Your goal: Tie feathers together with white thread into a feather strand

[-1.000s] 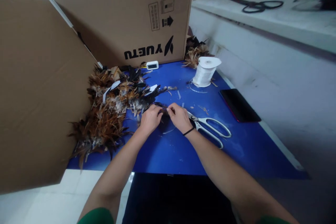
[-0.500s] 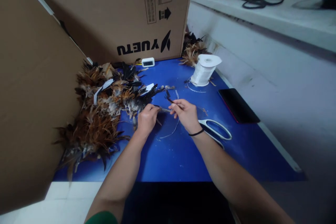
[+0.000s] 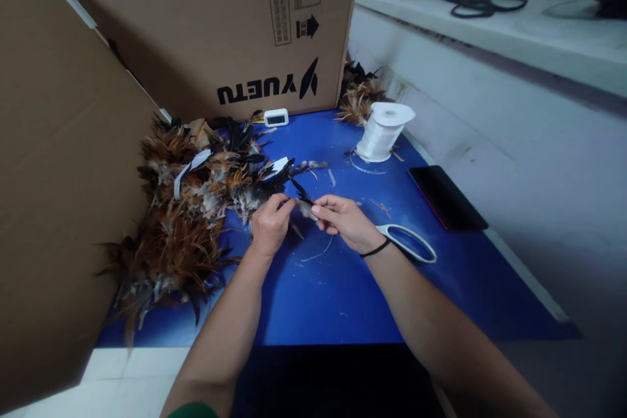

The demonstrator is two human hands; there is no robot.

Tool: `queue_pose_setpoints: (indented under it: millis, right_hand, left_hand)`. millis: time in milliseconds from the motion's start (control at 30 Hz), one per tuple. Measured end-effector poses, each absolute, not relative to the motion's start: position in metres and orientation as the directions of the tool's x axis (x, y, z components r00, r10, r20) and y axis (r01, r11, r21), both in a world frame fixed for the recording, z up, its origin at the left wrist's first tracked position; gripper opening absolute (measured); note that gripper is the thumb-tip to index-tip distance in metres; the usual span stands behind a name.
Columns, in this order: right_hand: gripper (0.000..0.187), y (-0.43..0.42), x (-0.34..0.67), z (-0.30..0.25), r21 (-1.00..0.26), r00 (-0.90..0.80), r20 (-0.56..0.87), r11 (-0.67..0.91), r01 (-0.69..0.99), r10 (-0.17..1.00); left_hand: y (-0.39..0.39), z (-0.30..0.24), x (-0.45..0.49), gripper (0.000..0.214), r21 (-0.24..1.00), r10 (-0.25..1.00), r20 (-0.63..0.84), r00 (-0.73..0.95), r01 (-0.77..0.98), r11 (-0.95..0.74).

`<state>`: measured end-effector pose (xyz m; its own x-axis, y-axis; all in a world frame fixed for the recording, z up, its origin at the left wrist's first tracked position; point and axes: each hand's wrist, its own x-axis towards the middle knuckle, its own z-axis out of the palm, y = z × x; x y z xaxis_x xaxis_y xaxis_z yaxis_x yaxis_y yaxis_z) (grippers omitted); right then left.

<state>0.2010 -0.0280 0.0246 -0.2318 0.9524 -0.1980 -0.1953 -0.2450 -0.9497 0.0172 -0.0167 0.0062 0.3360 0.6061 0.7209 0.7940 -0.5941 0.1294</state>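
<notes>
My right hand [image 3: 343,217] is closed in a pinch on a feather [image 3: 305,209] with pale, fluffy down, over the middle of the blue table. A dark feather tip [image 3: 302,192] sticks up between the two hands. Facing it, my left hand [image 3: 271,223] has thumb and forefinger pressed together close to the down; what lies inside that pinch is too small to make out. A thin clear cord [image 3: 319,253] curves on the table below the hands. Beside my right wrist lie scissors with a white handle [image 3: 433,253], partly hidden by the hand and forearm.
Brown and black feather bundles [image 3: 181,241] cover the table's left side. A white spool [image 3: 379,137] stands at back right, near a dark phone [image 3: 447,197]. Behind are a small digital clock [image 3: 275,117] and a cardboard box [image 3: 196,26]. Black scissors [image 3: 473,5] lie on the ledge.
My right hand has turned and lowered slightly, and the dark feather tip now stands left of its fingers. My left hand has shifted slightly left. The scissors' handle is more covered.
</notes>
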Motion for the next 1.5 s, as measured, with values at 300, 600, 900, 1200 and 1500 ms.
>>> queue_pose_setpoints:
  millis: [300,600,900,1200,1500]
  right_hand:
    - [0.024,-0.032,0.198,0.026,-0.946,-0.277,-0.227,-0.279,-0.166,0.934]
    - [0.033,-0.025,0.198,0.023,-0.943,-0.022,-0.153,-0.153,-0.294,0.988]
    - [0.035,-0.028,0.189,0.022,-0.944,0.022,-0.169,-0.156,-0.292,0.985]
    - [0.033,-0.026,0.191,0.020,-0.928,0.084,-0.146,-0.107,-0.357,0.986]
    - [0.029,-0.024,0.196,0.025,-0.909,0.054,-0.069,-0.040,-0.415,0.996]
  left_hand:
    - [-0.018,0.007,0.022,0.022,0.109,0.578,0.731,0.364,0.773,-0.625]
    - [-0.029,0.015,0.041,0.028,0.906,0.980,0.189,0.057,0.375,-0.197]
    - [-0.038,0.017,0.053,0.035,0.988,0.977,-0.146,0.158,0.067,0.137]
    - [-0.037,0.016,0.053,0.031,0.984,0.976,-0.157,0.149,-0.059,0.167]
    - [-0.036,0.016,0.051,0.033,0.977,0.971,-0.183,0.157,-0.085,0.198]
